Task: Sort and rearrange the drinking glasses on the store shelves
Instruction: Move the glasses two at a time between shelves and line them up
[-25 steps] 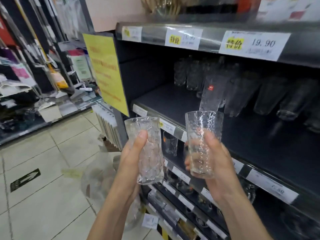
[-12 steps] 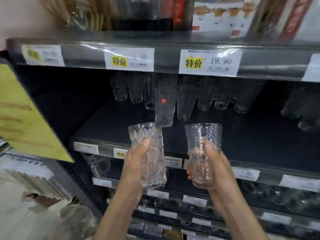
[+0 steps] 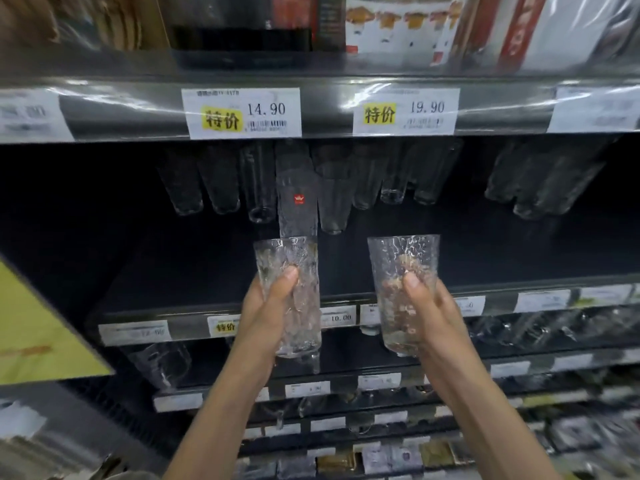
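My left hand grips a tall clear glass with a crinkled texture, held upright in front of the dark shelf. My right hand holds a second clear glass with a hammered texture, also upright, a little to the right. Both glasses hover just ahead of the shelf's front edge. At the back of the shelf stands a row of several clear tall glasses; one in front of it carries a small red sticker. More glasses stand at the back right.
Price tags reading 14.90 and 19.90 hang on the shelf edge above. Boxed goods fill the top shelf. Lower shelves hold more glassware and labels. A yellow sign juts out at left.
The view has swung from the aisle onto the shelf front and come closer. Both hands keep hold of their glasses, now centred before the shelf with the glasses at its back.
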### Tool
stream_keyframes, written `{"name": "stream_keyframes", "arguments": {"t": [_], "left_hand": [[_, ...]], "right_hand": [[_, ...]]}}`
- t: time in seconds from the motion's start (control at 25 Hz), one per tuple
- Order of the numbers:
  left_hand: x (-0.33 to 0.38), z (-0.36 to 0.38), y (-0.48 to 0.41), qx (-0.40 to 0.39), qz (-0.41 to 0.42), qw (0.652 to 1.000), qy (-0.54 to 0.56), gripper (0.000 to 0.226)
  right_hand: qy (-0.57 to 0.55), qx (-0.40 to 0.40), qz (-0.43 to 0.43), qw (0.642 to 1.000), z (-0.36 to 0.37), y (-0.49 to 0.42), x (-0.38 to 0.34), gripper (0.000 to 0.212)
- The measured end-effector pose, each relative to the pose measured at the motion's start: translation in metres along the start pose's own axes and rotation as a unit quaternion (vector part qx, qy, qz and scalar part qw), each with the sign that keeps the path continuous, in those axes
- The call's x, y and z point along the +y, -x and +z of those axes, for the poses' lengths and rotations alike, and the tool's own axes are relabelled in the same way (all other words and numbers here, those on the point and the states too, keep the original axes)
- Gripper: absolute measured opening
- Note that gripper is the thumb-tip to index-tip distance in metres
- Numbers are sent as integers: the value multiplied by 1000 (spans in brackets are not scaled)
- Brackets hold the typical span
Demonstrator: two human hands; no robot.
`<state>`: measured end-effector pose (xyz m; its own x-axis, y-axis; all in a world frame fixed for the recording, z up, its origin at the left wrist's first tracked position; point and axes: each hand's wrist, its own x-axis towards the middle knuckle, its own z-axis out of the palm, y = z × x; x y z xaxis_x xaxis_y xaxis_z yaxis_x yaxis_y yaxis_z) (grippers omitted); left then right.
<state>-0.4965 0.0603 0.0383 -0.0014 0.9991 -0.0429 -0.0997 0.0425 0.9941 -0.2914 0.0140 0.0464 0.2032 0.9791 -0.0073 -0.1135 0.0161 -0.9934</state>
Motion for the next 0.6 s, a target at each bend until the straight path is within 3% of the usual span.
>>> {"name": "stream_keyframes", "arguments": {"t": [0.36,0.6], "left_hand": [[14,-12,-24,5,65,998,-10,40],[16,-23,-39,26,64,997,25,68]], "right_hand": [[-15,-2,-110,994,-7,-48,-10,60],[5,21,-118,993,-14,-95,-2,68]]}}
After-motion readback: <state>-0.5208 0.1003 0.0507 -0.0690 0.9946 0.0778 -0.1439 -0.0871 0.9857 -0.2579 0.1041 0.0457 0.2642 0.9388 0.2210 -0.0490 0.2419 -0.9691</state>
